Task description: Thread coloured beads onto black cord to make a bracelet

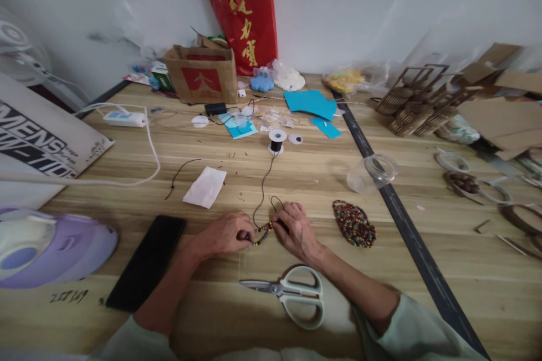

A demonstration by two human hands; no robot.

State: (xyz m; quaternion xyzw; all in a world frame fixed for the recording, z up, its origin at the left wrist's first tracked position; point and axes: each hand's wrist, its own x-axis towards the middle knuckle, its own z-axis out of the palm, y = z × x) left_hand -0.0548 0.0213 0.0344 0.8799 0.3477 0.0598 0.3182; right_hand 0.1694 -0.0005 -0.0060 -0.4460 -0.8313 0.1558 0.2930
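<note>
A small loop of multicoloured beads [263, 235] stretches between my two hands, just above the wooden table. My left hand [231, 232] pinches its left side. My right hand [296, 228] has its fingertips closed at the right end of the beads, where a thin black cord [263, 186] comes in. The cord runs back to a white spool [277, 140] wound with black thread. To the right of my right hand lies a coiled pile of beaded strands [354, 224]. Scissors with pale green handles [301, 297] lie nearest my body, blades pointing left.
A black phone [146, 262] and a purple-white appliance [55, 245] sit at the left. White paper [205, 187] lies beyond my left hand. A clear jar [372, 173] lies to the right. Farther back stand a cardboard box [203, 76], blue sheets [310, 104] and wooden baskets [417, 104].
</note>
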